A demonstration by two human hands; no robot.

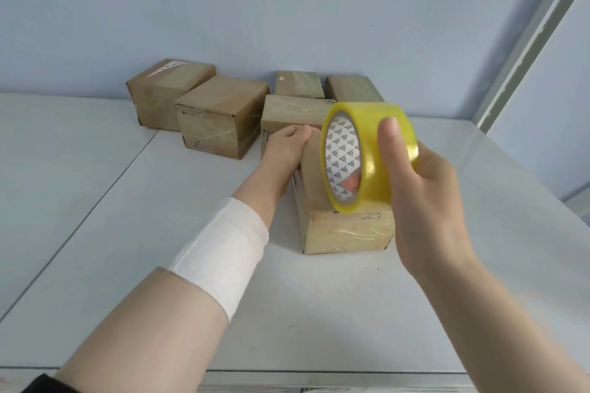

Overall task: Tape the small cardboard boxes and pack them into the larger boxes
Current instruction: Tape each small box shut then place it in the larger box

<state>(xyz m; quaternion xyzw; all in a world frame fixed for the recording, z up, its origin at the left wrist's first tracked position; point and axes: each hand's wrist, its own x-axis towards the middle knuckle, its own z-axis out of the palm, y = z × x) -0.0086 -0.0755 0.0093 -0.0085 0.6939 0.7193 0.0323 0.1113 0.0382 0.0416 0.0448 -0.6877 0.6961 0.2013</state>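
Gripping a yellow tape roll (367,156) with the right hand (418,188), thumb across its outer face, just above the near small cardboard box (348,230) at mid-surface (127,233). Clutching that box's far end with the left hand (289,143). Five taped boxes (220,115) farther back.

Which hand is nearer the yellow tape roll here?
Right. The right hand grips the yellow tape roll, thumb on its outer band. The left hand holds the far end of the small box under the roll, to the roll's left.
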